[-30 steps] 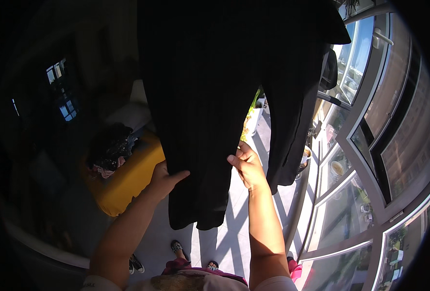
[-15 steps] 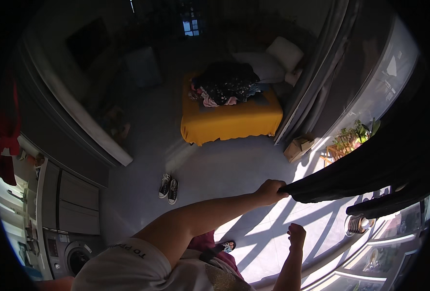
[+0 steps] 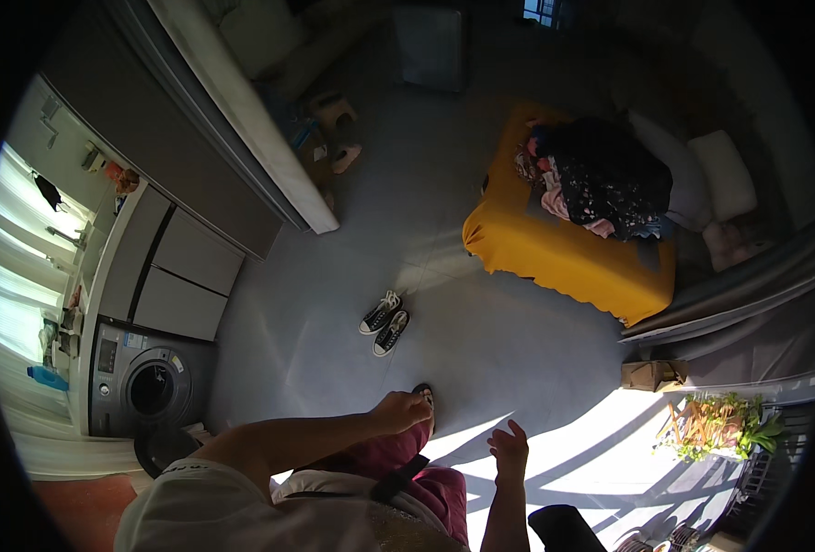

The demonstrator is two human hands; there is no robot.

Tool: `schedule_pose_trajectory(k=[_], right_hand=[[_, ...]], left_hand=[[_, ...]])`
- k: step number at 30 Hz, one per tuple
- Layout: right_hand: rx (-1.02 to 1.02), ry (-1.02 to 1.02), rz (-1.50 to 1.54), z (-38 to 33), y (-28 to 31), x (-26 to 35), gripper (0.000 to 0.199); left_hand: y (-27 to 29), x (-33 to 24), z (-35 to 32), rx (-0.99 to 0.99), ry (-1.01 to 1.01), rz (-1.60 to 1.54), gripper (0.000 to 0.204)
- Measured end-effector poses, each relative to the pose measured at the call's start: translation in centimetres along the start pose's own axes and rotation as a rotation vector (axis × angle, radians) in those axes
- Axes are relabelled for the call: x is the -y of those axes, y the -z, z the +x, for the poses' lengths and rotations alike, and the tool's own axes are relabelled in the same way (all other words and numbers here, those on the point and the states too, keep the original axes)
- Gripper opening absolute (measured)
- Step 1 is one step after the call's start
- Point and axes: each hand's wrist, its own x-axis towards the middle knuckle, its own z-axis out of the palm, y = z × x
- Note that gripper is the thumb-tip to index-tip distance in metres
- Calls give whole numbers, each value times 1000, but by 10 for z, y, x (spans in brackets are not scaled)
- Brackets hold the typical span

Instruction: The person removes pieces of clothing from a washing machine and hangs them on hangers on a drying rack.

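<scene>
My left hand [image 3: 404, 410] reaches out over the grey floor [image 3: 315, 331] with its fingers curled in, and nothing shows in it. My right hand [image 3: 509, 448] is a little to the right of it, fingers apart and empty, over a sunlit patch of floor. Below both hands are my dark red trousers [image 3: 426, 469] and one foot. A dark shape [image 3: 564, 529] sits at the bottom edge beside my right forearm; I cannot tell what it is. A pair of black sneakers [image 3: 384, 322] lies on the floor ahead of my left hand.
A low bed with a yellow cover [image 3: 564, 258] carries a pile of dark and pink clothes [image 3: 601, 179]. A grey washing machine [image 3: 145, 382] and cabinets [image 3: 182, 276] stand at left. A cardboard box [image 3: 651, 374] and a potted plant [image 3: 716, 423] sit at right by the glass wall.
The view has swung left and down. The dark garment both hands held a second ago is out of sight. My left hand has drawn in and my right hand has opened.
</scene>
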Motion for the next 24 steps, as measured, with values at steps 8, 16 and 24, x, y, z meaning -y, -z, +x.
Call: schedule_pose_trajectory(k=[8,16,24], right_hand=[[290,-153,-213,111,-101,39,35],[602,-143,-879,161,-270,92,24],[984,-23,-976,85,-510,51,18]], left_hand=[[105,150,-61,-694,635,-647,15],[89,195,-142,-1151,693,-1155,22],[140,284,-227,-1645,473,-1656,25]])
